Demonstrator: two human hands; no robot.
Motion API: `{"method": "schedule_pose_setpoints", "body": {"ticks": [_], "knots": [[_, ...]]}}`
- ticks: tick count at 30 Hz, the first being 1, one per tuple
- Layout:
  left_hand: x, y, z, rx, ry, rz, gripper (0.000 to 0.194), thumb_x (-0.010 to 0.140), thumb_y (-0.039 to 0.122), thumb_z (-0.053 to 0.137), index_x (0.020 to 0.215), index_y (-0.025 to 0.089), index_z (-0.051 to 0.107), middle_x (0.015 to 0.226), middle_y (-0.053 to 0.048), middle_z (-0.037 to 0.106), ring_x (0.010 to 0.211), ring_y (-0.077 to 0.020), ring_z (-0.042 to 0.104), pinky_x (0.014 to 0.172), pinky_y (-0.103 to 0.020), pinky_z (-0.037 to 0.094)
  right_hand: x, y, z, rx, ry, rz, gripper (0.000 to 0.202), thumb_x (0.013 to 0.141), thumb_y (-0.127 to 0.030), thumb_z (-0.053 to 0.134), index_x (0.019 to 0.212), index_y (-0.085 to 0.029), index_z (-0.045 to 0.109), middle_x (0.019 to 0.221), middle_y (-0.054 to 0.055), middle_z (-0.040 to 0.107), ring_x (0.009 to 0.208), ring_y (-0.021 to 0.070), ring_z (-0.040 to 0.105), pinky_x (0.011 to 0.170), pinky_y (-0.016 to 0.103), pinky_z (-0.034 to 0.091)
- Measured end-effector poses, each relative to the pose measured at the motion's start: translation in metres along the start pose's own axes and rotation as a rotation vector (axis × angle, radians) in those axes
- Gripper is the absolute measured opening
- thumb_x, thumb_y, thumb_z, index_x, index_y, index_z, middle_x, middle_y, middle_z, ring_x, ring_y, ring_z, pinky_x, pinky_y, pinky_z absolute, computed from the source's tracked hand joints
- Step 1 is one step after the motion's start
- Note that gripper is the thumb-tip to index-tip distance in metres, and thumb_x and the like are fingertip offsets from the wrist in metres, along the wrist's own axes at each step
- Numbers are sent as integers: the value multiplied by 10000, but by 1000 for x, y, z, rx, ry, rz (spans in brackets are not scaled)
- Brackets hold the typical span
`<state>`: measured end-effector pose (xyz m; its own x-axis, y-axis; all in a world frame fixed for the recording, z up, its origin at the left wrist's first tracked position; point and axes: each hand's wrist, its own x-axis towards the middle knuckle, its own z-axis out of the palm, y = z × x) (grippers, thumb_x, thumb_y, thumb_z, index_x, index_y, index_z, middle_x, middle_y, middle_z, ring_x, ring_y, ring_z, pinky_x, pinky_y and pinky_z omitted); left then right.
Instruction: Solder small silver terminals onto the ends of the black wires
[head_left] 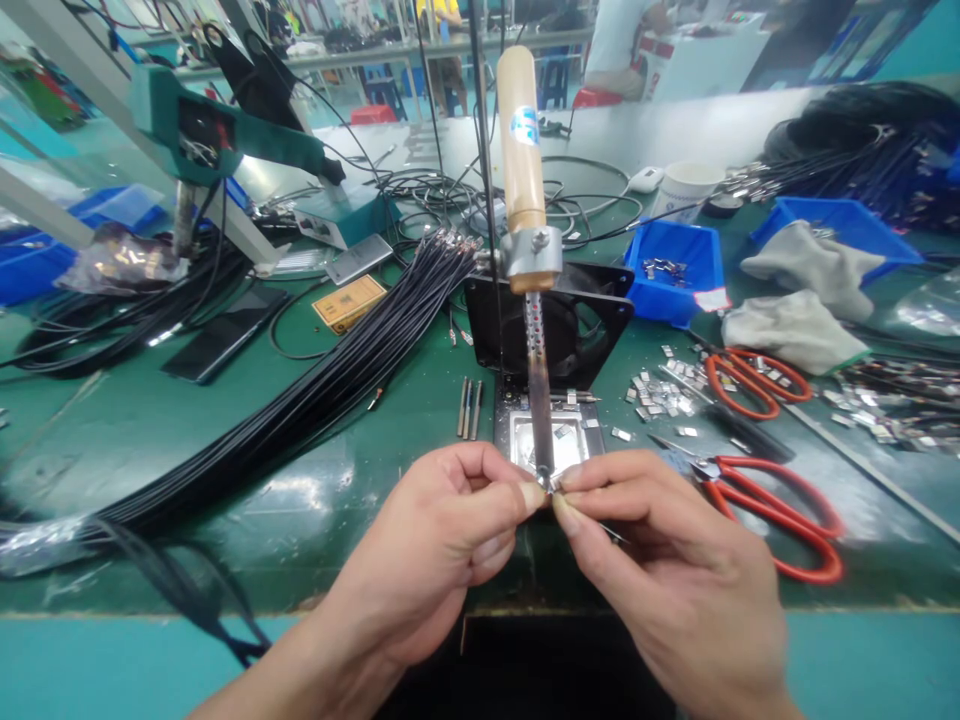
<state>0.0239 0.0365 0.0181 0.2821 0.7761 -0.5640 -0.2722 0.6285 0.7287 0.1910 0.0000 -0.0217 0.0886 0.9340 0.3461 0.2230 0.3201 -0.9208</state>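
A soldering iron [539, 370] with a wooden handle [520, 140] is clamped upright, its dark tip pointing down between my hands. Just below that tip, my left hand [442, 540] is closed in a pinch, thumb against forefinger. My right hand [667, 560] pinches from the other side, its fingertips almost meeting the left ones. Whatever small pieces they hold are mostly covered by the fingers; a bit of shiny metal shows at the tip. A thin strand sticks out under my right fingers. Behind the fingertips lies a square metal tray [517, 440] with silvery residue.
A black fan [487, 320] stands behind the iron. Left lies a thick bundle of black cables [300, 430] and a phone [225, 335]. Right are orange-handled scissors [757, 385], red-handled cutters [817, 510], loose metal connector pieces [660, 390] and a blue bin [675, 250].
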Motion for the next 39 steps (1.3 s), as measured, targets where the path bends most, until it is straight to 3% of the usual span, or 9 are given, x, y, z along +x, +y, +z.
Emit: {"method": "schedule_pose_setpoints", "body": {"ticks": [21,39], "knots": [[2,-1,1,-18,-18,9,238,759,152,826,641,128,621,469,94,433,411,-9,247,378,-131,199,-3,3,2,35,16,16,156,863,-91,747,864,-247,748,942,-11,744,844,105,726,716,188,594],[2,1,2,3,0,9,239,752,174,837,646,131,627,476,92,417,420,-13,241,378,-131,196,-2,1,1,30,14,7,151,861,-90,743,855,-241,750,932,2,746,826,116,721,664,200,587]]}}
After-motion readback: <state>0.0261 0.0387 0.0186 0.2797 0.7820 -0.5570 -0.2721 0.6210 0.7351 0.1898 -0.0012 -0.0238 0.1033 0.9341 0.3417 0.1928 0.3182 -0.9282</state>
